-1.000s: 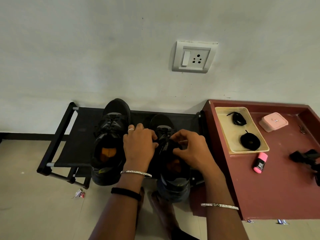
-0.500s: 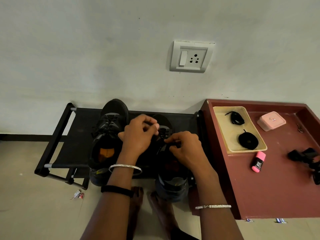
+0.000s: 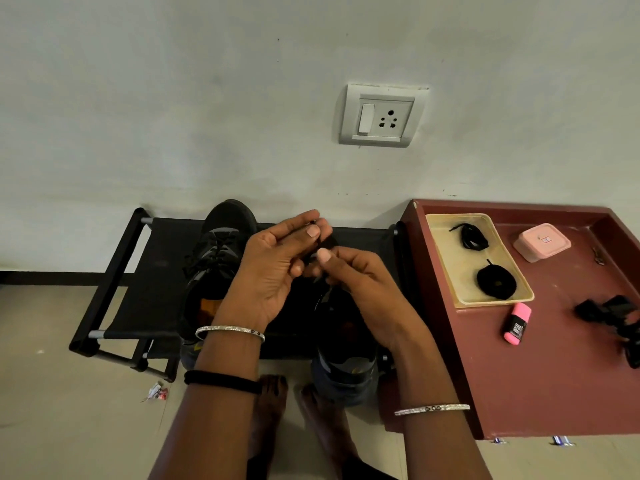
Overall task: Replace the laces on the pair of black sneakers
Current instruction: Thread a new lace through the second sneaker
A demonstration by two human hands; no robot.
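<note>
Lace | left hand and right hand both pinch it | best pull slow, straight up from sneaker | new laces wait at 3 o'clock

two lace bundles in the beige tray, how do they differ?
The far bundle is a loose, elongated bunch with an end trailing left; the near bundle is wound into a flat round coil with a small hole in its middle. The near bundle looks wider than the far bundle. Both are black and lie apart in the beige tray.
</note>
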